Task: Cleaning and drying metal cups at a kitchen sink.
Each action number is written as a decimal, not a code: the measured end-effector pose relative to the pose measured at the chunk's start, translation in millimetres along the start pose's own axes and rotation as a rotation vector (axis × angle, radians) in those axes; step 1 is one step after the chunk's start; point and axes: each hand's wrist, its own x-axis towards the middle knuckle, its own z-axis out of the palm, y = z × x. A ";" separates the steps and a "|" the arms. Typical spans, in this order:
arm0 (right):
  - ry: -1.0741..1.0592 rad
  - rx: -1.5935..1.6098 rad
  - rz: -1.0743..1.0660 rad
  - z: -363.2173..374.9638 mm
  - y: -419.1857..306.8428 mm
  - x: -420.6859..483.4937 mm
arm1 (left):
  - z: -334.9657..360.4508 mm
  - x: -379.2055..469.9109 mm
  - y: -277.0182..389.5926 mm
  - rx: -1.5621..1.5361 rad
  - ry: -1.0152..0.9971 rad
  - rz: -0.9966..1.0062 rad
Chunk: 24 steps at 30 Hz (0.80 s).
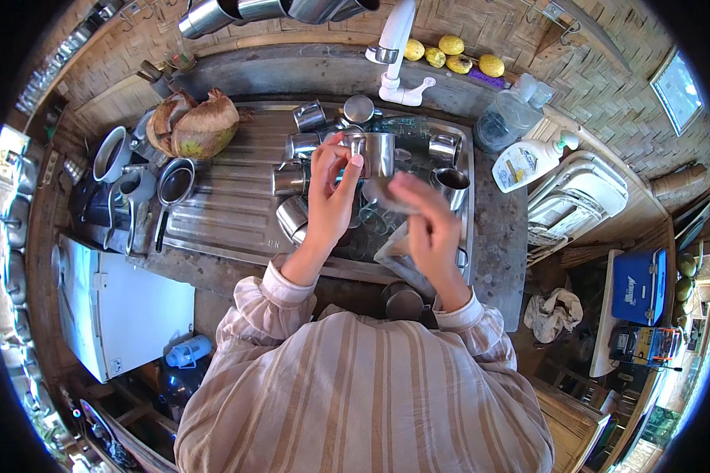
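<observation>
Over the sink basin, my left hand (pixel 333 198) grips a shiny stainless steel mug (pixel 380 151) by its handle side. My right hand (pixel 431 222) is just below and to the right of that mug, blurred by motion. Something greyish and blurred shows at its fingertips, too unclear to name. Around my hands stand several more steel mugs, among them one at the basin's right rim (pixel 451 182) and one on the left (pixel 290 178). Clear glassware (pixel 373 217) lies in the basin below, partly hidden by my hands. A greyish plastic bag (pixel 397 251) hangs beside my right wrist.
A ribbed steel drainboard (pixel 225 198) extends left, with an opened coconut husk (pixel 204 127) and a black-handled strainer (pixel 176 183). A white faucet (pixel 393 59) rises behind the basin. On the right are a soap pump bottle (pixel 526 165) and a clear plastic pitcher (pixel 503 121). Yellow fruits (pixel 451 45) line the ledge.
</observation>
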 end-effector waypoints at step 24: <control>0.146 -0.217 -0.023 11.2 -8.1 20.6 | 5.4 -11.9 17.8 0.615 -0.248 0.219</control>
